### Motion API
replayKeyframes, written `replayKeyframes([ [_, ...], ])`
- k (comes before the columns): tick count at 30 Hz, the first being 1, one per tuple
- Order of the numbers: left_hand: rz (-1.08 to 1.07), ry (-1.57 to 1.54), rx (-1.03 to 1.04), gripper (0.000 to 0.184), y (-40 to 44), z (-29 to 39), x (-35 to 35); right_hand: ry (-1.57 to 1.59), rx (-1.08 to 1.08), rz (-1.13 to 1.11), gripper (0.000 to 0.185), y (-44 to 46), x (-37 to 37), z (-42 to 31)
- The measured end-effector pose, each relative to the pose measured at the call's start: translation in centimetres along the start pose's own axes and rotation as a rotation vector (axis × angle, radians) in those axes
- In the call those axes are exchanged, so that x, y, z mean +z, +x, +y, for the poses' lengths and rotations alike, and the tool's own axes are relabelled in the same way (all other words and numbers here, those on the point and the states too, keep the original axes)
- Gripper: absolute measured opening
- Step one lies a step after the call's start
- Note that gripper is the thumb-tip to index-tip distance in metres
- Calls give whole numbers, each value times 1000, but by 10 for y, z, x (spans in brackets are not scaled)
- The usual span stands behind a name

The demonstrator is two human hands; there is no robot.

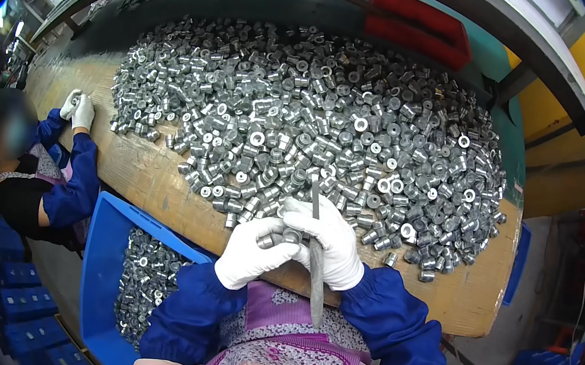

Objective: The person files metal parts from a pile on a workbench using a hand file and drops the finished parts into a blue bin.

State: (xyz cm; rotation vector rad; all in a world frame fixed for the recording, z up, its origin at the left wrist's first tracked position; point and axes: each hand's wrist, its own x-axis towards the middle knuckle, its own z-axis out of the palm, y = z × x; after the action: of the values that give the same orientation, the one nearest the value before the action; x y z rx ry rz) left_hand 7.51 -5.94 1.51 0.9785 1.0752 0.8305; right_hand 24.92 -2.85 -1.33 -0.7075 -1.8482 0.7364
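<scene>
- The left hand, in a white glove, is curled around a small metal fitting, which sits between the two hands just past the near edge of the pile.
- The right hand, gloved too, grips a long grey tool that looks like a file or scraper; its fingers also reach over to the fitting. The tool's narrow end points toward the pile, its broad end toward the apron.
- The pile of fittings spreads over most of the table, loose and jumbled, some upright, some on their sides.
- A blue bin beside the near edge of the table, on the left, holds many similar fittings.
- How far along: one fitting is in hand, and a great many lie on the table. Whether those in the bin are finished or waiting — the view does not tell. No finished piece can be picked out in the pile either.
- Farther left, a co-worker holds both gloved hands together over the table — what they hold is too small to make out.
- A red tray rests beyond the pile.
</scene>
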Motion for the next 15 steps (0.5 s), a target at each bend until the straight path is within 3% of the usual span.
replayKeyframes([
  [4,49,-12,-1,27,-5,12,8,-5,-4,10,41,-1,2,0],
  [6,26,290,187,30,-3,6,4,-18,-16,16,41,-2,3,1],
  [7,27,289,187,30,-4,4,4,-13,-3,10,42,-2,3,1],
  [13,9,120,174,34,-6,6,5,114,199,10,42,-7,6,0],
  [15,-17,-65,18,34,-8,7,2,99,215,3,42,-6,4,1],
])
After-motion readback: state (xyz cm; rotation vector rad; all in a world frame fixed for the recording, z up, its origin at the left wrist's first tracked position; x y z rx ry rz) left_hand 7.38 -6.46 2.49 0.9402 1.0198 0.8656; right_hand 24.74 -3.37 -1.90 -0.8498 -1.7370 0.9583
